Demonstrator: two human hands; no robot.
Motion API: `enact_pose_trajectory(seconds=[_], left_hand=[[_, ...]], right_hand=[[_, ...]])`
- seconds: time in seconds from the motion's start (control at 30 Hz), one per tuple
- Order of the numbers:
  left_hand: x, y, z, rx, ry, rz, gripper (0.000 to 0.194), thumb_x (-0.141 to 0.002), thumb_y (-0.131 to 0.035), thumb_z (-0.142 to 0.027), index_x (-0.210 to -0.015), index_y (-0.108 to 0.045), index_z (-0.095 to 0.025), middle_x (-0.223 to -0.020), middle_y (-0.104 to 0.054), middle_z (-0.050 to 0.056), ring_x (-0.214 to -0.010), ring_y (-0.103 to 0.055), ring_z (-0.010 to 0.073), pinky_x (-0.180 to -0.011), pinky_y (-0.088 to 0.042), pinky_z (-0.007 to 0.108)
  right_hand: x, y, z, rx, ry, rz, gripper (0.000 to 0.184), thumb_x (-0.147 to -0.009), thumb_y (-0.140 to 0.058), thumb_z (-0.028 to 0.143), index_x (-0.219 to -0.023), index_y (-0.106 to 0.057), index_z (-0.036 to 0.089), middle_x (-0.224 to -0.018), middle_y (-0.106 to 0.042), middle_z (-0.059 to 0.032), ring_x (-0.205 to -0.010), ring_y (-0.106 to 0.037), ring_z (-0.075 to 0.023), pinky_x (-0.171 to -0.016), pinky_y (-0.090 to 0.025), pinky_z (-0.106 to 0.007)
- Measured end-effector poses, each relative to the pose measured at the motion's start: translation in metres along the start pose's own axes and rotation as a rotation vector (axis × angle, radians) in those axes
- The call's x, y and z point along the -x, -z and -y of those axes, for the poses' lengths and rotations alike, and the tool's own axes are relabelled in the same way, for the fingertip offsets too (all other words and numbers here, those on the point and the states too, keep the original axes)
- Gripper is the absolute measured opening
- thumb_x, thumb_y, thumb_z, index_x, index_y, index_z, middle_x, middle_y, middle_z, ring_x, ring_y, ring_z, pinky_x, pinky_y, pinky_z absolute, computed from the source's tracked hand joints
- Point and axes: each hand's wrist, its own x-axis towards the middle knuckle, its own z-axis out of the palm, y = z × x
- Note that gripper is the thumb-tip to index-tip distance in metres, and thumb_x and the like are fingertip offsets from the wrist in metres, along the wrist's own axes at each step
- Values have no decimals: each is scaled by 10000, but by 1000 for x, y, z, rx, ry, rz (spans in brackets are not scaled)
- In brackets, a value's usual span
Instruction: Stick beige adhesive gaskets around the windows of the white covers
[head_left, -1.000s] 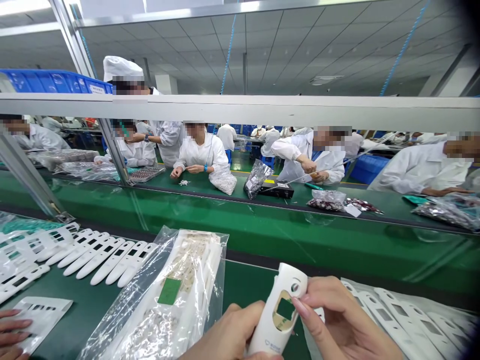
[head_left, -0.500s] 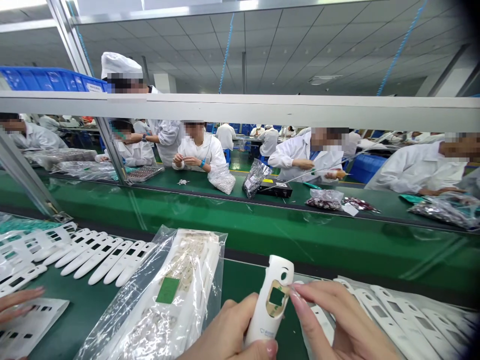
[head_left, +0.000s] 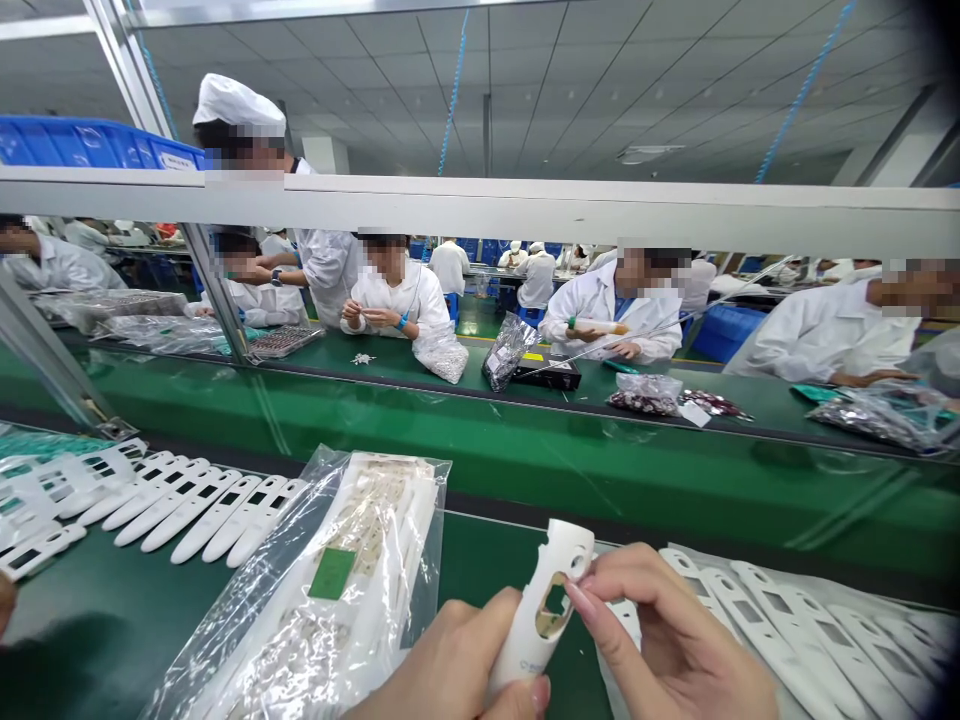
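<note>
Head view: my left hand (head_left: 442,670) curls shut around the white plastic casing (head_left: 544,610), tilting it so the window faces my right hand (head_left: 667,640) — its lower end is hidden in that grip. The right hand is half open, fingertips (head_left: 574,592) at the casing's upper edge — whether they pinch anything, I cannot tell.

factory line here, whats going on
A person is holding a white plastic device casing over a green workbench: the left hand grips its lower body while the fingertips of the right hand rest near its top, beside an opening in the shell. A clear bag of white casings lies to the left, with rows of loose casings on both sides. Co-workers in white coats work across the line.
</note>
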Motion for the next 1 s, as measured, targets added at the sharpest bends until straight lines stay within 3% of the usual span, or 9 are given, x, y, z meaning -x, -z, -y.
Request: enact_pose_trajectory(seconds=[0.1, 0.27, 0.37, 0.63, 1.0], left_hand=[[5, 4, -3, 55, -34, 59, 340, -908, -513, -458, -1143, -578, -222, -931, -625, 52, -909, -514, 236, -793, -402, 321], [12, -1, -3, 187, -57, -34, 317, -922, -506, -461, -1125, -607, -241, -936, -617, 33, -986, -510, 237, -834, -421, 308], [13, -4, -3, 226, -52, -25, 325, -919, -513, -467, -1128, -614, -239, -925, -616, 31, -983, -511, 235, -852, -427, 313], [17, 1, -7, 160, 3, -8, 282, -917, -515, -455, -1050, -597, -221, -977, -599, 36, -997, -518, 234, -839, -402, 305], [11, 7, -2, 112, -62, 34, 314, -925, -508, -440, -1134, -585, -220, -906, -596, 35, -893, -493, 222, -789, -383, 302]], right_hand=[[-2, -3, 1, -12, 37, 6, 117, -864, -611, 112, -826, -597, 222, -773, -604, -34, -709, -620, -160, -570, -525, -246], [-2, -6, 2, -8, 94, -2, 145, -873, -580, 78, -862, -583, 222, -798, -592, -37, -723, -612, -155, -580, -520, -253], [-1, -7, 3, -25, 105, -12, 165, -857, -584, 59, -874, -588, 224, -818, -598, -35, -743, -616, -158, -586, -522, -254], [0, -7, 2, -40, 138, -19, 188, -826, -597, 39, -865, -614, 222, -820, -620, -43, -787, -623, -181, -608, -534, -280], [4, -7, -2, -19, 103, -27, 160, -850, -591, 76, -911, -585, 224, -882, -618, -68, -854, -631, -197, -662, -564, -297]])
